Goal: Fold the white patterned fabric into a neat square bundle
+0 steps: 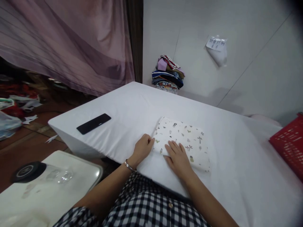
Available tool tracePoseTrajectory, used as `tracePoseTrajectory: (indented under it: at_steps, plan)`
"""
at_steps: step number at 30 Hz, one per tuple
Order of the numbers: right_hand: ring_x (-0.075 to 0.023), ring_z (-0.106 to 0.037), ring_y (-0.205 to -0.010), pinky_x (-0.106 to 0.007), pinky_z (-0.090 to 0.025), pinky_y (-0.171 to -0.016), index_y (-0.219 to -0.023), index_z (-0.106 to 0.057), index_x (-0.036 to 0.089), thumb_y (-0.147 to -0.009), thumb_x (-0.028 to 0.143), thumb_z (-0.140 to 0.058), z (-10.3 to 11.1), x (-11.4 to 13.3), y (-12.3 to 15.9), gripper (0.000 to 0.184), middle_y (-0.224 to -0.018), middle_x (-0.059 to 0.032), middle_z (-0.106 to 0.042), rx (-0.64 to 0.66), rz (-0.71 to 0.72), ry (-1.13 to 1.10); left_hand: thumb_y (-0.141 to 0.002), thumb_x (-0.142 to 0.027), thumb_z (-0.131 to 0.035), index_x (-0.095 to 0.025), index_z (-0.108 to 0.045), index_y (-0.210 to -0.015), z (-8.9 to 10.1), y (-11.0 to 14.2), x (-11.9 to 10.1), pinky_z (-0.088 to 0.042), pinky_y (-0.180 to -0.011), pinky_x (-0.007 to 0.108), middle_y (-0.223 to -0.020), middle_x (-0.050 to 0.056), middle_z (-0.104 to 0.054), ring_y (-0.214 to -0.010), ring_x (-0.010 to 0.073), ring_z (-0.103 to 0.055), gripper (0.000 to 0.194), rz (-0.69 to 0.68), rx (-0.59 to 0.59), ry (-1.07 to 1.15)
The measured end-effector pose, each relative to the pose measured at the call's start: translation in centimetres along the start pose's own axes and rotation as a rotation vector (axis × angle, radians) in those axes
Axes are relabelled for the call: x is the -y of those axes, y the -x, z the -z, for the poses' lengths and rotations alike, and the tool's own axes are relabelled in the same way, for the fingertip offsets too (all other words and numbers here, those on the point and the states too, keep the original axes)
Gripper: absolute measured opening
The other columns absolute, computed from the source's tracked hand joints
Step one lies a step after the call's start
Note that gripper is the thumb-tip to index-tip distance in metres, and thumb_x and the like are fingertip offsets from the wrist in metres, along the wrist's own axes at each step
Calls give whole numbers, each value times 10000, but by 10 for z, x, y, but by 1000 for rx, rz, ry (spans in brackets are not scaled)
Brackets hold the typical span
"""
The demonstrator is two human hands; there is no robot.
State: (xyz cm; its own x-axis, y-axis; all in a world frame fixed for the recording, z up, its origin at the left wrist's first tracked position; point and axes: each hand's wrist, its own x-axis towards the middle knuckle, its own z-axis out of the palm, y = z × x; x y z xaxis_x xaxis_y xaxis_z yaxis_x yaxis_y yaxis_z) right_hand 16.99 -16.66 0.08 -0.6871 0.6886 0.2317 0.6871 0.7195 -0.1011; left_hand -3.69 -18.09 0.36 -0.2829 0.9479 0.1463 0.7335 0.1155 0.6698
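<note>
A folded white cloth (pixel 182 135) printed with small plants and figures lies flat in front of me on the white-covered table (pixel 127 113). My left hand (pixel 143 146) is closed at the cloth's left edge, thumb and fingers together on it. Flat on the cloth's near part rests my right hand (pixel 178 157), its fingers stretched out and slightly apart. Whether the cloth is a garment cannot be made out.
To the left on the table lies a black phone (pixel 94 123). A stack of folded clothes (pixel 168 75) stands by the far edge at the wall. At the right is a red plastic basket (pixel 290 143). A white stool (pixel 78 164) beside me bears a clear bottle with a black cap (pixel 29 171).
</note>
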Motion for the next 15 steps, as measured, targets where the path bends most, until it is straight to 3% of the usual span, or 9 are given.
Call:
tracePoseTrajectory:
  at_steps: [5, 12, 15]
  plan:
    - [-265, -296, -1322, -483, -225, -1068, -1336, -434, 199, -892, 289, -419, -1, 0, 0, 453, -1424, -90, -386, 29, -5, -9, -870, -374, -382, -205, -424, -685, 3, 0, -5, -352, -602, 287, -747, 3, -535, -656, 140, -485, 254, 1, 40, -47]
    - [-272, -305, -1315, -489, -227, -1065, -1332, -440, 190, -885, 284, -432, -2, 0, -1, 457, -1419, -101, -391, 20, -1, -11, -794, -501, -510, -196, -487, -725, 7, -14, -18, -352, -596, 283, -793, 9, -546, -656, 136, -500, 314, 14, 31, -77]
    - [-270, -300, -1317, -484, -223, -1068, -1331, -439, 183, -885, 286, -433, -2, 0, -1, 458, -1420, -100, -390, 26, -1, -10, -799, -447, -524, -193, -460, -679, 2, -21, -18, -338, -595, 276, -787, 2, -532, -659, 128, -490, 288, -3, 48, -110]
